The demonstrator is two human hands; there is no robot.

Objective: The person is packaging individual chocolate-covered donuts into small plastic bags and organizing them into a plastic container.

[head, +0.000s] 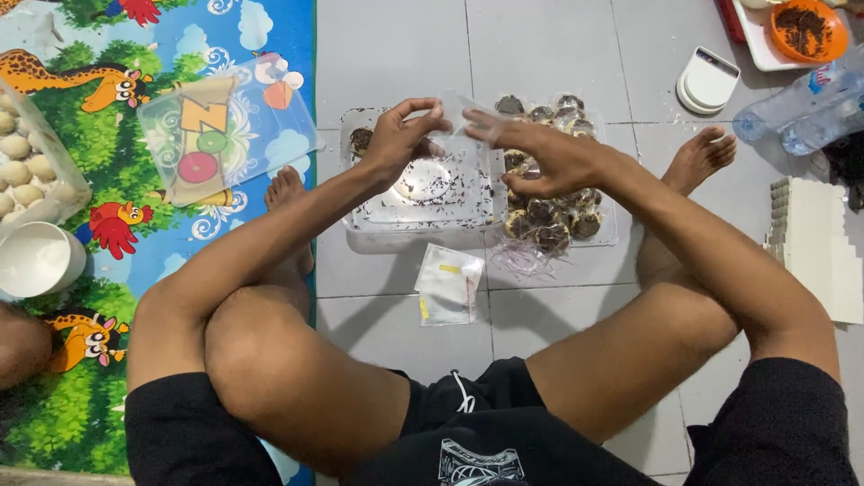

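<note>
Far left there's a clear tub of pale dough balls (22, 157) on the colourful animal play mat (108, 117), with a white bowl (36, 259) just below it and a clear plastic lid (225, 126) lying further in. Moving onto the grey tiled floor (396, 54): the left hand (396, 144) has thumb and forefinger pinching one edge of a small clear plastic bag (468, 112), held up above the trays. The right hand (553, 157) pinches the other edge of that bag, other fingers loosely curled.

Under the hands, the left clear tray (423, 193) looks almost empty, just crumbs and one chocolate-coated ball (360, 139) in the corner. The right tray (558, 171) is packed with coated balls, so I'd guess the coating is mostly done and bagging is only starting. A small stack of empty bags (450, 283) lies on the floor by the knees.

Further right: a white kitchen scale (708, 81), an orange bowl of chocolate sprinkles (807, 29), a couple of water bottles (801, 108), and a stack of white folded boxes (814, 247). No surface at all, everything sits on the floor.
</note>
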